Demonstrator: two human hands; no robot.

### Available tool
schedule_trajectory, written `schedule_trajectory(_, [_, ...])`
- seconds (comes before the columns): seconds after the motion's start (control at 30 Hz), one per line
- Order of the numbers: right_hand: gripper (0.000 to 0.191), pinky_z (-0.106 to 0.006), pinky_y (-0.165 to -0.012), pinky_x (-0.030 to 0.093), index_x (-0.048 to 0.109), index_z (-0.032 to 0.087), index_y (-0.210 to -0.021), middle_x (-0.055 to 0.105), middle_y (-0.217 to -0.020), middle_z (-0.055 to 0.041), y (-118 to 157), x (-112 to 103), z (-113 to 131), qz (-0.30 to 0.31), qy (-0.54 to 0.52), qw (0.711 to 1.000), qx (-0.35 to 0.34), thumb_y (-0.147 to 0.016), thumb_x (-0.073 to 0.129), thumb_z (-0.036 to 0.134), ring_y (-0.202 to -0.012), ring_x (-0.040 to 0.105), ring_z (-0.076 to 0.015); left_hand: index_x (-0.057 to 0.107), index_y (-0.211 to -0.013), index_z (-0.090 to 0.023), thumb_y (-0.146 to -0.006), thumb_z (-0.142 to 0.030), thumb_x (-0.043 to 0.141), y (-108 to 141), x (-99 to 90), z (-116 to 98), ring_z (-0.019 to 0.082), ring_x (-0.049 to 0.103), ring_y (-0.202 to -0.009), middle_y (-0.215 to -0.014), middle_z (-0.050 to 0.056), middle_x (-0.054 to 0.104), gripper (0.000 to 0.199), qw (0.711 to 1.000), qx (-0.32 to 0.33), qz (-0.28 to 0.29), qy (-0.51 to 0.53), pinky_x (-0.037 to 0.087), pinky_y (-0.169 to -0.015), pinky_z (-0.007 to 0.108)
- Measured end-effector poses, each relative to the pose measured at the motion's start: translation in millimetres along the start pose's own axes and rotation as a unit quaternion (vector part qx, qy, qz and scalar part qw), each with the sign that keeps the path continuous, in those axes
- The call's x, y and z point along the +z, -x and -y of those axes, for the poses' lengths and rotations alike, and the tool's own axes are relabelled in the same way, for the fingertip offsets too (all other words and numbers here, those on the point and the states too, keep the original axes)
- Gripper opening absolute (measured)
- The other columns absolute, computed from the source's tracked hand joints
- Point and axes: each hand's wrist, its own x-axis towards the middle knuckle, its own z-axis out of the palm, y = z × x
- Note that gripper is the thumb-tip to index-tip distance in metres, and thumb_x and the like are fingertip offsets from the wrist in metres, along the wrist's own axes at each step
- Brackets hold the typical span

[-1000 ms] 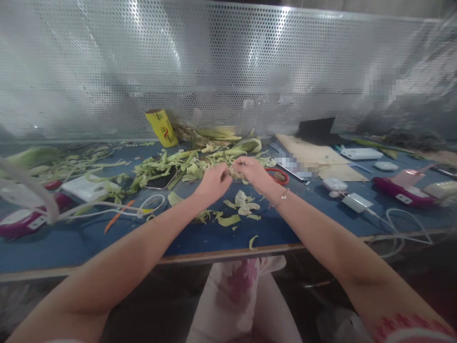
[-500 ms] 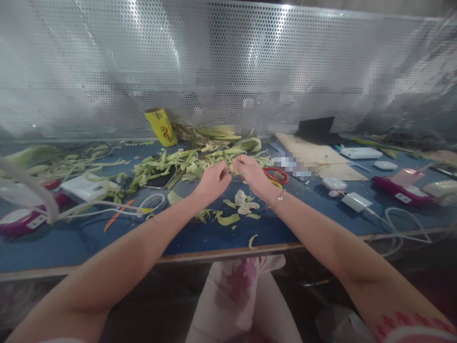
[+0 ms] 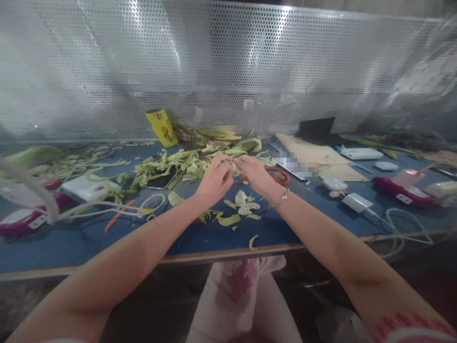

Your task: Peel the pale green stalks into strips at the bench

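Over the middle of the blue table, my left hand (image 3: 217, 178) and my right hand (image 3: 252, 174) meet with fingertips close together. Both are closed in a pinch, apparently on a small pale green plant piece (image 3: 233, 167) that the fingers mostly cover. Just behind and left of them spreads a heap of pale green leaves and stalks (image 3: 189, 164). Peeled leafy scraps (image 3: 244, 204) lie on the table in front of my hands. A red loop-shaped handle (image 3: 282, 177) sits beside my right hand, partly hidden by it.
A yellow printed tube (image 3: 162, 127) leans by the perforated metal panel (image 3: 228, 62). A dark flat device (image 3: 162, 178) lies under the greens. At right are brown cardboard (image 3: 307, 150), a white charger (image 3: 357, 202) with cable, and a purple device (image 3: 403, 190). A white box (image 3: 89, 186) is left.
My left hand has turned a little, its fingers now raised and spread more over the plant piece. My right hand has shifted only slightly. The scraps in front lie as before.
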Motion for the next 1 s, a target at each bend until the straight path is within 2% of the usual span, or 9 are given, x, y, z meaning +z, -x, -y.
schedule_trajectory(0.13, [0.022, -0.019, -0.039, 0.019, 0.040, 0.019, -0.063, 0.029, -0.047, 0.0088, 0.7, 1.9, -0.4, -0.004, 0.009, 1.000, -0.002, -0.084, 0.048, 0.022, -0.039, 0.025, -0.0041, 0.039, -0.066, -0.019, -0.071, -0.006, 0.045, 0.1, 1.4, 5.0, 0.014, 0.049, -0.080, -0.095, 0.007, 0.052, 0.015, 0.999, 0.040, -0.012, 0.001, 0.040, -0.065, 0.026])
schedule_trajectory(0.3, [0.021, -0.019, -0.040, 0.022, 0.039, 0.019, -0.063, 0.032, -0.049, 0.0084, -0.6, 1.7, -3.5, -0.011, 0.019, 1.000, -0.015, -0.083, 0.047, 0.023, -0.041, 0.027, -0.0047, 0.036, -0.064, -0.020, -0.070, -0.005, 0.045, -0.5, 4.1, 7.6, 0.013, 0.048, -0.078, -0.085, 0.005, 0.051, 0.019, 0.998, 0.052, -0.027, -0.008, 0.040, -0.067, 0.027])
schedule_trajectory(0.63, [0.024, -0.021, -0.042, 0.021, 0.042, 0.019, -0.062, 0.032, -0.049, 0.0078, -6.1, -2.1, -8.8, -0.042, 0.113, 0.987, -0.108, -0.077, 0.052, 0.033, -0.043, 0.026, -0.0049, 0.040, -0.067, -0.019, -0.071, -0.005, 0.044, -1.9, 3.6, 5.0, 0.014, 0.048, -0.080, -0.088, 0.006, 0.051, 0.016, 0.998, 0.046, -0.030, 0.022, 0.041, -0.069, 0.027])
schedule_trajectory(0.77, [0.026, -0.021, -0.041, 0.020, 0.046, 0.018, -0.062, 0.031, -0.048, 0.0081, -6.1, -3.3, -8.8, -0.050, 0.097, 0.989, -0.099, -0.075, 0.056, 0.038, -0.042, 0.025, -0.0045, 0.039, -0.066, -0.019, -0.071, -0.004, 0.044, -3.0, 4.2, 6.0, 0.014, 0.048, -0.078, -0.084, 0.005, 0.052, 0.017, 0.998, 0.040, -0.026, 0.035, 0.041, -0.069, 0.027])
schedule_trajectory(1.0, [0.036, -0.021, -0.039, 0.012, 0.038, 0.019, -0.056, 0.022, -0.044, 0.0098, 0.7, -2.2, -1.3, -0.038, 0.034, 0.997, -0.052, -0.069, 0.062, 0.042, -0.039, 0.016, -0.0029, 0.039, -0.065, -0.019, -0.072, -0.005, 0.044, -3.4, 3.2, 6.6, 0.013, 0.049, -0.077, -0.085, 0.005, 0.054, 0.016, 0.997, 0.059, -0.020, 0.036, 0.041, -0.068, 0.026])
